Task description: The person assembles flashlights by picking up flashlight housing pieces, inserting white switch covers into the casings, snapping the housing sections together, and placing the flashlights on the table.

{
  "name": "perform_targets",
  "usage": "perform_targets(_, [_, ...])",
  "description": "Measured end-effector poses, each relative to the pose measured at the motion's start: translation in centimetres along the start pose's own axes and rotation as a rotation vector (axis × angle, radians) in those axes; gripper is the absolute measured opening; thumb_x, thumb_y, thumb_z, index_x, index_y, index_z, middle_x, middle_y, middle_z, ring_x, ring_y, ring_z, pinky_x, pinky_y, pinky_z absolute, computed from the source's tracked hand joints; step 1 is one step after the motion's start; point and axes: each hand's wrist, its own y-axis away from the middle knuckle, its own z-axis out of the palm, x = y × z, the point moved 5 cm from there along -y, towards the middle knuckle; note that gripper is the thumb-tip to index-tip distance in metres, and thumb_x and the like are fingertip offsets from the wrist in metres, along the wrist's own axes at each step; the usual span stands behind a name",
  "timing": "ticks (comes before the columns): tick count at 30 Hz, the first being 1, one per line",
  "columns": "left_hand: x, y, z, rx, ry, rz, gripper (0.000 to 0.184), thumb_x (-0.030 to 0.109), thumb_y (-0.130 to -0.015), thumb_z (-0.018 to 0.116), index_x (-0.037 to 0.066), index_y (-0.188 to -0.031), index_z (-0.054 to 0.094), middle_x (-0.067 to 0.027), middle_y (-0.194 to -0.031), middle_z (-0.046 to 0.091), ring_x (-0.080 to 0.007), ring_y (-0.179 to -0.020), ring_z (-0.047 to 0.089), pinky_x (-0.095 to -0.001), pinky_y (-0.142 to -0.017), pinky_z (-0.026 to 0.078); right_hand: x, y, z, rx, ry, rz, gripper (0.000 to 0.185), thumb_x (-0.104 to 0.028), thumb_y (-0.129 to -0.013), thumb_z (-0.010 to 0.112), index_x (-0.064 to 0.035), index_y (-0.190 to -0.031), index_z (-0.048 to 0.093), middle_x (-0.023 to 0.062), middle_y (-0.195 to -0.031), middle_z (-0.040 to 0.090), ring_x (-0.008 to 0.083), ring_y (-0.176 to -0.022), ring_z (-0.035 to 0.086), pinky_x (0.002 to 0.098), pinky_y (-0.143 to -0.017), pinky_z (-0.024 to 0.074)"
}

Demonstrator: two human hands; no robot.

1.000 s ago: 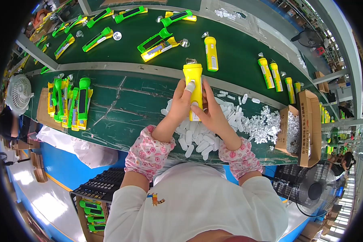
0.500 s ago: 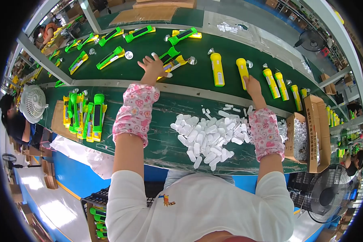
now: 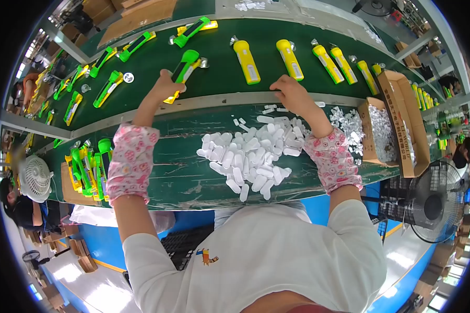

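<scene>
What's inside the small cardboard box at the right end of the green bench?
The small cardboard box holds many small whitish pieces, heaped together. Their top layer shows; whatever lies deeper, and the box's bottom, is covered by them.

Flashlights [image 3: 246,62] lie in a row on the belt [image 3: 219,81] across the top of the frame. Below it, on the bench [image 3: 177,182], tabs [image 3: 256,156] fill the centre, clips [image 3: 348,125] right of them beside boxes [image 3: 406,125]; more casings [image 3: 83,169] sit far left on cardboard [image 3: 68,189].
</scene>
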Motion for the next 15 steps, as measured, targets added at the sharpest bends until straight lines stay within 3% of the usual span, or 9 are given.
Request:
perform_targets(1, [0.3, 1.8, 0.1, -0.005, 0.22, 0.016, 0.07, 0.03, -0.081, 0.075, -0.005, -0.128, 0.037, -0.0145, -0.085, 0.061, -0.0233, -0.066, 0.063, -0.0338, -0.053, 0.053, 0.7, 0.9, -0.1, -0.1, -0.038, 0.012, 0.017, -0.006, -0.083, 0.065, -0.0071, -0.099, 0.069, 0.0121, -0.096, 0.06, 0.0332, -0.095, 0.06, 0.0426, -0.083, 0.0506])
perform_targets(4, [1.2, 6.5, 1.2, -0.182, 0.61, -0.049, 0.052, 0.036, -0.096, 0.062, -0.003, -0.124, 0.044, -0.0129, -0.087, 0.061, -0.022, -0.066, 0.062, -0.0347, -0.055, 0.052, 0.0, 3.6, -0.4, -0.075, 0.005, -0.037, 0.012, -0.005, -0.085, 0.061, -0.0079, -0.092, 0.07, 0.0117, -0.093, 0.061, 0.0325, -0.094, 0.061, 0.0432, -0.08, 0.0509])
perform_targets(7, [-1.2, 8.8, 3.7, -0.238, 0.999, -0.223, 0.048, 0.043, -0.102, 0.049, -0.001, -0.12, 0.051, -0.0118, -0.091, 0.062, -0.0224, -0.07, 0.061, -0.0349, -0.061, 0.053, -1.1, 5.1, -1.0, -0.099, -0.062, 0.076, 0.009, -0.008, -0.084, 0.064, -0.0082, -0.09, 0.07, 0.0113, -0.093, 0.062, 0.0317, -0.095, 0.062, 0.0435, -0.079, 0.051])
perform_targets(8, [-2.6, 9.0, 4.7, -0.243, 1.144, -0.207, 0.044, 0.042, -0.103, 0.046, 0.001, -0.115, 0.057, -0.0124, -0.094, 0.062, -0.0243, -0.079, 0.062, -0.0374, -0.07, 0.055, -1.7, 5.6, -0.8, -0.095, -0.06, 0.097, 0.009, -0.01, -0.083, 0.065, -0.0077, -0.09, 0.07, 0.0113, -0.092, 0.062, 0.0317, -0.094, 0.062, 0.0434, -0.079, 0.051])
perform_targets(11, [-0.5, 11.3, 7.5, -0.313, 1.514, -0.147, 0.047, 0.044, -0.101, 0.05, 0.0, -0.116, 0.054, -0.0152, -0.096, 0.063, -0.0276, -0.088, 0.065, -0.0427, -0.076, 0.058, -3.6, 5.5, 0.8, -0.081, -0.017, 0.113, 0.012, -0.016, -0.081, 0.069, -0.0062, -0.089, 0.069, 0.0114, -0.089, 0.063, 0.0318, -0.091, 0.062, 0.0431, -0.077, 0.0507])
perform_targets(13, [2.1, 12.3, 8.9, -0.264, 1.567, -0.088, 0.042, 0.036, -0.09, 0.068, 0.004, -0.116, 0.056, -0.0138, -0.104, 0.063, -0.0279, -0.095, 0.065, -0.0399, -0.078, 0.057, -4.6, 4.7, 2.3, -0.062, 0.073, 0.067, 0.016, -0.019, -0.08, 0.071, -0.0053, -0.088, 0.068, 0.0117, -0.088, 0.063, 0.0321, -0.09, 0.061, 0.0425, -0.077, 0.05])
perform_targets(15, [2.5, 11.4, 11.1, -0.288, 1.665, 0.052, 0.042, 0.03, -0.087, 0.071, 0.004, -0.116, 0.054, -0.0136, -0.104, 0.064, -0.0272, -0.093, 0.065, -0.0405, -0.078, 0.057, -3.9, 4.4, 3.9, -0.076, 0.03, 0.097, 0.017, -0.017, -0.079, 0.072, -0.004, -0.086, 0.065, 0.0123, -0.087, 0.062, 0.0336, -0.089, 0.06, 0.0431, -0.076, 0.0487])
